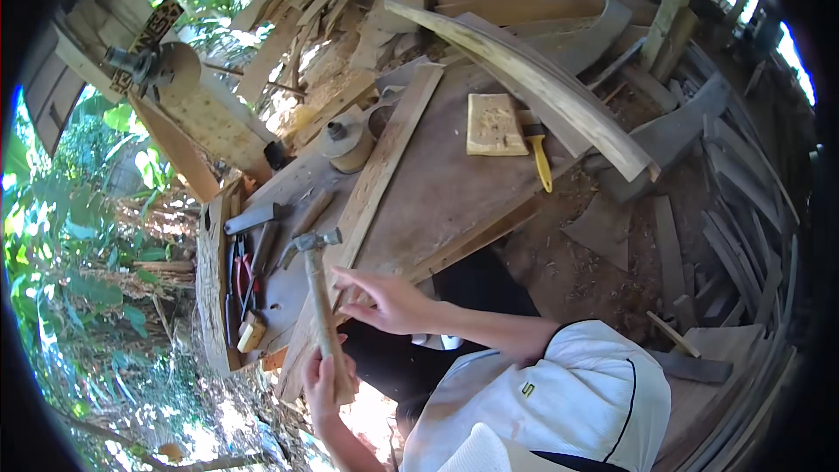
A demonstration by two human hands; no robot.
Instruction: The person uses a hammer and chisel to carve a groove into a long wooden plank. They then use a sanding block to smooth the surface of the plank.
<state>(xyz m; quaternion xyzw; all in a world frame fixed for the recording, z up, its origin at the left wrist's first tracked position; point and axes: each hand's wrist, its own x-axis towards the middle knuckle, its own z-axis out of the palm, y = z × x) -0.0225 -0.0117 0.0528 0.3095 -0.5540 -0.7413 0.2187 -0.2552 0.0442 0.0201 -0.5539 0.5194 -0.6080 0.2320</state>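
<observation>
Fingers of my left hand [323, 378] wrap around the wooden handle of a claw hammer [322, 301], held head-up over the bench [428, 183], while those of my right hand [389, 304] stand loosely open just beside the handle, index finger extended; whether they touch it, I cannot tell. From left to right, red-handled pliers [243, 271] lie at the bench's left end, a squat round container [347, 144] stands left of a long plank [393, 153], and a pale wooden block [495, 125] lies just beside a yellow-handled brush [542, 163].
</observation>
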